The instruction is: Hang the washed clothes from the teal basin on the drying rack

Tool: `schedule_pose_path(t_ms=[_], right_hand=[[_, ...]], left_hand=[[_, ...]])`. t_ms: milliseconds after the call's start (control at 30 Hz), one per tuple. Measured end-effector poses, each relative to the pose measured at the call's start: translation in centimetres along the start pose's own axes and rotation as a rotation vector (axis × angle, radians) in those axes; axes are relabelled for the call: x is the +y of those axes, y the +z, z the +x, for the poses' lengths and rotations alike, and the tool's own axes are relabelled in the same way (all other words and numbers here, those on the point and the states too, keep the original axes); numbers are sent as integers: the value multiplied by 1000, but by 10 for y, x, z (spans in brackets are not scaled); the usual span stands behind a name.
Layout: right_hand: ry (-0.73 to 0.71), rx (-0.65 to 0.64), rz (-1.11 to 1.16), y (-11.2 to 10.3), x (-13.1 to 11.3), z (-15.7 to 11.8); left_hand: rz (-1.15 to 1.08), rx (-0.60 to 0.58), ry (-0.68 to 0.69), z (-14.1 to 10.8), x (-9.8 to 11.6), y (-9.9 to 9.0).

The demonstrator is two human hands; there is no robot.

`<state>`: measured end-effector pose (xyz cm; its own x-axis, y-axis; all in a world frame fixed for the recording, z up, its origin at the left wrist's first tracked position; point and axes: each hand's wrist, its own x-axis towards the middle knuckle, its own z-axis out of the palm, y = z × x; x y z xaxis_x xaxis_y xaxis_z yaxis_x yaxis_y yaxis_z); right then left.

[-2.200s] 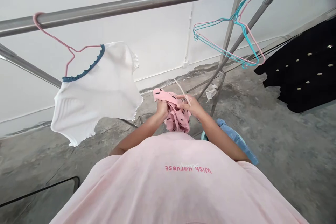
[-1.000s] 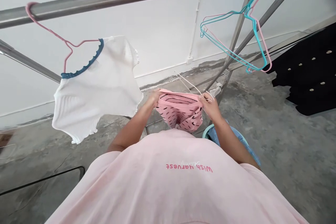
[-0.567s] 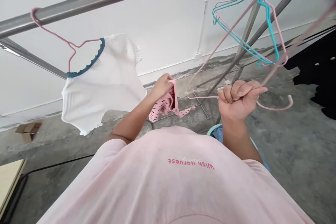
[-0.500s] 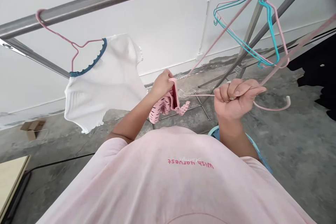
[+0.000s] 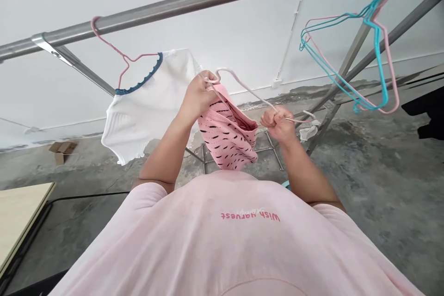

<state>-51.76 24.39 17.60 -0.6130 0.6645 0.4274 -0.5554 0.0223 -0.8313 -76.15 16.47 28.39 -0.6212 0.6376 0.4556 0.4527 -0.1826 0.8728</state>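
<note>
My left hand point(image 5: 200, 95) is closed on the edge of a pink garment with black dashes point(image 5: 227, 134), which hangs below it with its opening gaping towards the right. Whether the garment is a top or a bottom I cannot tell. My right hand point(image 5: 279, 125) grips a pale pink wire hanger point(image 5: 243, 84) near its hook, which sticks out to the right. The hanger's far end lies by my left fingers, and part of its wire runs at the garment's opening.
A white shirt with blue neck trim point(image 5: 149, 101) hangs from the metal rail point(image 5: 194, 2) on the left. Blue and pink hangers point(image 5: 379, 69) hang at the right. A cardboard box point(image 5: 62, 150) and a wooden tabletop point(image 5: 24, 212) are at the lower left.
My right hand has moved left with the hanger, bringing it to the garment. The garment now hangs more unfolded from my left hand. The view has shifted, so the rail and shirt sit further right.
</note>
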Motion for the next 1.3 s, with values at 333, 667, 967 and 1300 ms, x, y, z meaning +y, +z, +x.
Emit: schedule_pose_path(t_ms=[333,667,967,1300], right_hand=[[275,-220,-949,-13,-64,4],[393,-484,-1357,52,-95,50],[210,-252,-1224,-2,-115,59],[354,-464,-1126,8,-103,42]], left_hand=[[762,-206,112,-11,-7,-43],[527,-498,12,-30,-20,-8],[633,-561,219,-36,-50,-26],[842,-659,507,-59,-29,23]])
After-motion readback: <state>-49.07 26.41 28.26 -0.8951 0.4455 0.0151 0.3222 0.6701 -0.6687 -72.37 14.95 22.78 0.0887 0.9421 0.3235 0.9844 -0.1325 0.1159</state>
